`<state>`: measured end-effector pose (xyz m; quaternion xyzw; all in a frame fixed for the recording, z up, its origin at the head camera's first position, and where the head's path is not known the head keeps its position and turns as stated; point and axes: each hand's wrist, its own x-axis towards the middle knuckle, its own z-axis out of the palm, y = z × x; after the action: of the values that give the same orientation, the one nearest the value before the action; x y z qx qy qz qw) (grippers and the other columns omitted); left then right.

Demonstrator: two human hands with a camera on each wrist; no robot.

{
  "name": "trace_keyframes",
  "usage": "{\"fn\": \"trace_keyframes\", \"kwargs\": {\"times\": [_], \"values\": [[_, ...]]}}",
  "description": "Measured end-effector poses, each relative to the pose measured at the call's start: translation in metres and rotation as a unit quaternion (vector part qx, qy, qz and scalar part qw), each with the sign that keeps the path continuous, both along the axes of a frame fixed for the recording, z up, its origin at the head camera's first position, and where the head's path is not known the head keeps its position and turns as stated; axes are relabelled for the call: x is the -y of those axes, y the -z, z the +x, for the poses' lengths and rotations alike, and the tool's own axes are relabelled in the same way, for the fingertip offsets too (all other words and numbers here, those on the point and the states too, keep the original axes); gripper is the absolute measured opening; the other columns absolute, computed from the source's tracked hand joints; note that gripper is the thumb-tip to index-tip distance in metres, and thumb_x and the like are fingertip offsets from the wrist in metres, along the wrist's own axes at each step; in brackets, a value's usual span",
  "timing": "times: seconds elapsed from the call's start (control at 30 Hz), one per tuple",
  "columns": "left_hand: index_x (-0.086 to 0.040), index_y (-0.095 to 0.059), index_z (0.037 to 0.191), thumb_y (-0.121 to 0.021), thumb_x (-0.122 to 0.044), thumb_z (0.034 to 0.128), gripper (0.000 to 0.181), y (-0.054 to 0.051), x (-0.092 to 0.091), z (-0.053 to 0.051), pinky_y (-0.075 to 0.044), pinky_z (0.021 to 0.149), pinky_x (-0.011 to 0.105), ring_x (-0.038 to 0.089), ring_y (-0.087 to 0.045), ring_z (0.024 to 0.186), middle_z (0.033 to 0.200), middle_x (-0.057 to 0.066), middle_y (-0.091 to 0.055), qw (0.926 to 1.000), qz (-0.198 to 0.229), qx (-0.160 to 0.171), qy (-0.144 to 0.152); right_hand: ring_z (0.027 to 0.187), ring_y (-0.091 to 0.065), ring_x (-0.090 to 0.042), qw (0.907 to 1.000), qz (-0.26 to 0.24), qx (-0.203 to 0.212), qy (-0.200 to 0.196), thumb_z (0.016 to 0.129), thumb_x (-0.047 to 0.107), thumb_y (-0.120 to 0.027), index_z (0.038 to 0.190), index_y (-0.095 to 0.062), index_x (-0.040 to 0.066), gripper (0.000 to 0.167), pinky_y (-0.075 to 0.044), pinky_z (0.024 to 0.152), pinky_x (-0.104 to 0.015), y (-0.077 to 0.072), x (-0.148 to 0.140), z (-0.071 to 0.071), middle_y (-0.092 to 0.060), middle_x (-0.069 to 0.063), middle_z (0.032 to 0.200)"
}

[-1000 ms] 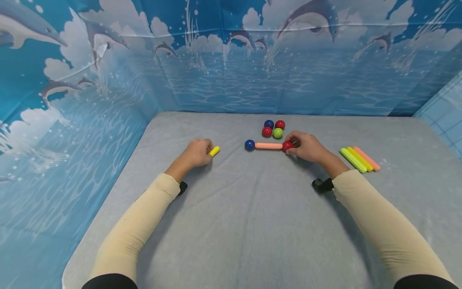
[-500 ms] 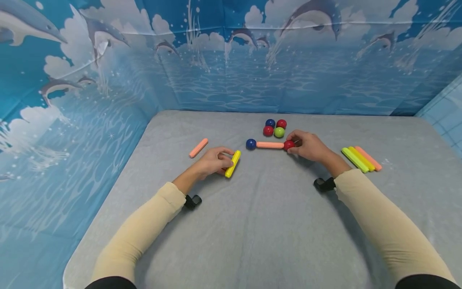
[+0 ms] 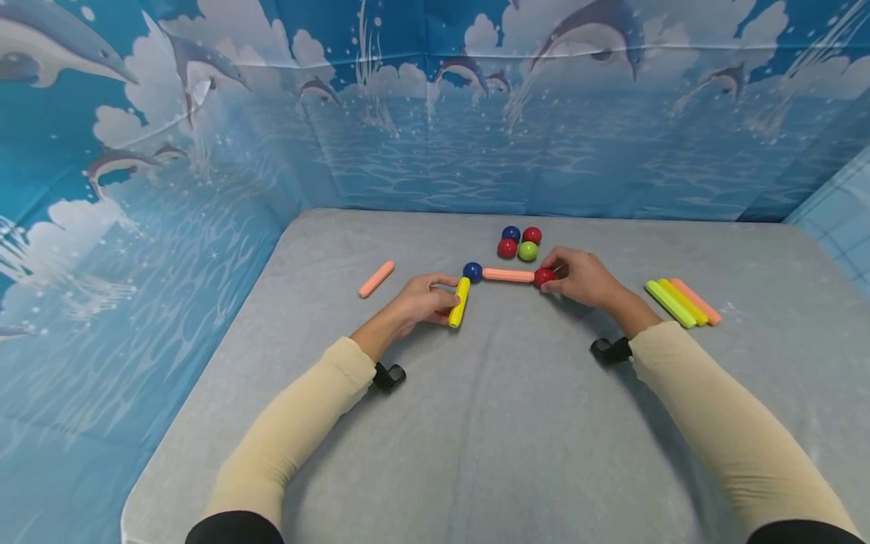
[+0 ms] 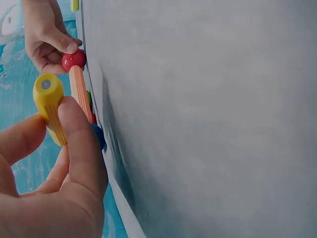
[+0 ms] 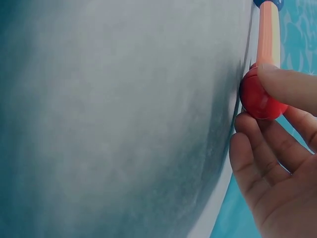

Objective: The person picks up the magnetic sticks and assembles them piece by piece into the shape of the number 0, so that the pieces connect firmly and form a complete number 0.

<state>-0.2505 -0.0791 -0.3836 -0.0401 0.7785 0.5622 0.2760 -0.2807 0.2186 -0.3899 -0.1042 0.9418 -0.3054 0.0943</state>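
"What does the left hand [image 3: 427, 302] have?"

"A yellow stick [image 3: 459, 304], pinched between thumb and fingers, which close only as far as the stick's width. Its far end lies at the blue ball [image 3: 472, 272]; whether the two touch cannot be told."

"And the right hand [image 3: 581, 278]?"

"Its thumb and fingers nip the red ball [image 3: 543, 277], the others loosely bent beneath. That ball sits on the right end of an orange stick [image 3: 508, 275], with the blue ball on the left end, all in one row across the far part of the counter [image 3: 408, 438]."

"What lies around them?"

"Just beyond the row, four balls cluster: a dark blue one [image 3: 511, 234] and a glossy red one [image 3: 532, 236] behind, a nearer red one [image 3: 507, 248] and a green one [image 3: 527, 251] in front. A loose orange stick [image 3: 376, 279] lies to the left; on the right, green [image 3: 669, 303], yellow [image 3: 688, 301] and orange sticks [image 3: 698, 302] lie side by side."
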Motion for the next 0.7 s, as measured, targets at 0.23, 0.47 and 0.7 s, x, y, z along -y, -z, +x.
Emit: {"fn": "trace_keyframes", "kwargs": {"times": [0.23, 0.47, 0.7], "values": [[-0.017, -0.057, 0.135, -0.065, -0.015, 0.0954, 0.04, 0.001, -0.007, -0.01, -0.058, 0.072, 0.024, 0.016, -0.063, 0.091, 0.119, 0.011, -0.064, 0.9993, 0.012, 0.027, -0.023, 0.111, -0.061, -0.035, 0.9999, 0.0, -0.007, -0.009, 0.089, 0.011, -0.073, 0.115, -0.058, 0.004, 0.031, -0.053, 0.094, -0.05, 0.002, 0.002, 0.0, -0.064, -0.02, 0.12], [-0.014, -0.056, 0.136, -0.065, -0.015, 0.0957, 0.041, 0.001, -0.01, -0.012, -0.058, 0.072, 0.024, 0.015, -0.064, 0.088, 0.118, 0.011, -0.064, 0.9986, 0.025, 0.038, -0.028, 0.113, -0.06, -0.035, 1.0, 0.003, -0.002, -0.009, 0.089, 0.011, -0.073, 0.114, -0.057, 0.004, 0.031, -0.052, 0.095, -0.051, 0.001, 0.002, 0.0, -0.063, -0.021, 0.12], [-0.013, -0.056, 0.135, -0.065, -0.016, 0.0961, 0.04, 0.002, -0.015, -0.012, -0.058, 0.069, 0.022, 0.014, -0.063, 0.084, 0.116, 0.011, -0.063, 0.999, 0.017, 0.034, -0.022, 0.113, -0.061, -0.034, 1.0, 0.002, 0.0, -0.008, 0.089, 0.011, -0.073, 0.113, -0.057, 0.005, 0.03, -0.052, 0.095, -0.051, 0.001, 0.002, 0.0, -0.064, -0.02, 0.12]]}}
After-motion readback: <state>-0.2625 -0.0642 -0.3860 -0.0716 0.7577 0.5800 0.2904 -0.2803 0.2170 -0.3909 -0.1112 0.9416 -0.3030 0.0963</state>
